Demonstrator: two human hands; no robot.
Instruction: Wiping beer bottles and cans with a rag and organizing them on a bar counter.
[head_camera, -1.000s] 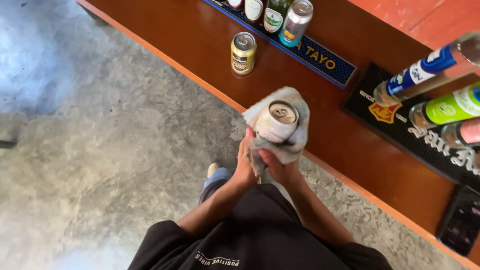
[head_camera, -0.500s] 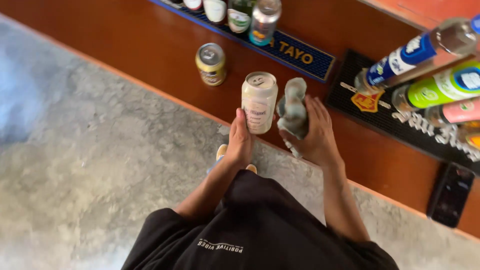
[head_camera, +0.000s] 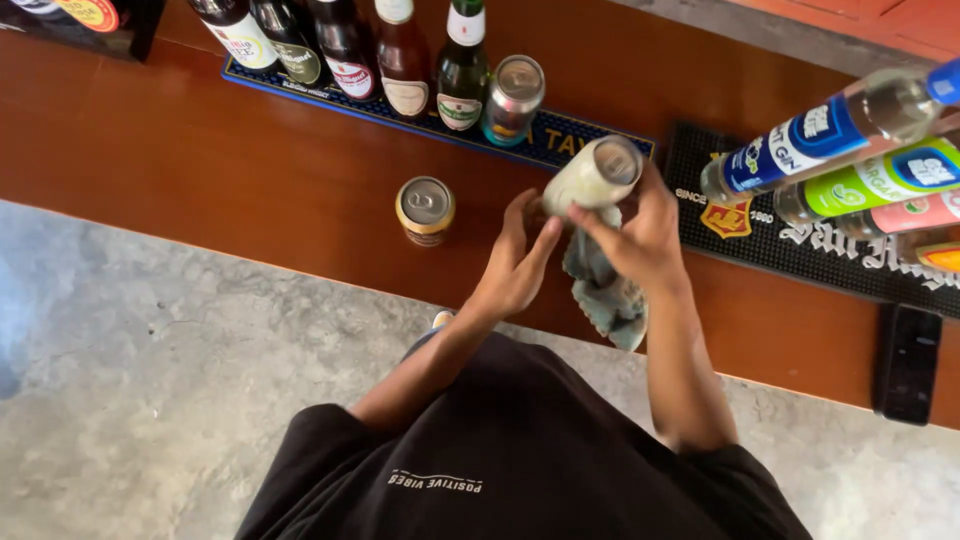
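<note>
A pale cream drink can (head_camera: 590, 176) is tilted above the wooden bar counter (head_camera: 200, 170), its top toward the blue bar mat (head_camera: 540, 135). My left hand (head_camera: 515, 262) steadies the can's lower end with its fingertips. My right hand (head_camera: 635, 232) grips the can's side and also holds a grey-green cloth (head_camera: 605, 290) that hangs down under it.
A gold can (head_camera: 425, 210) stands on the counter left of my hands. Several bottles (head_camera: 345, 45) and a silver can (head_camera: 512, 98) stand on the blue mat. Clear and green bottles (head_camera: 850, 140) lie on a black mat (head_camera: 800, 240) at right. A black remote (head_camera: 907, 362) lies nearby.
The can went from upright in my left hand to tilted toward the blue mat, held by both hands. My view shifted toward the bottles.
</note>
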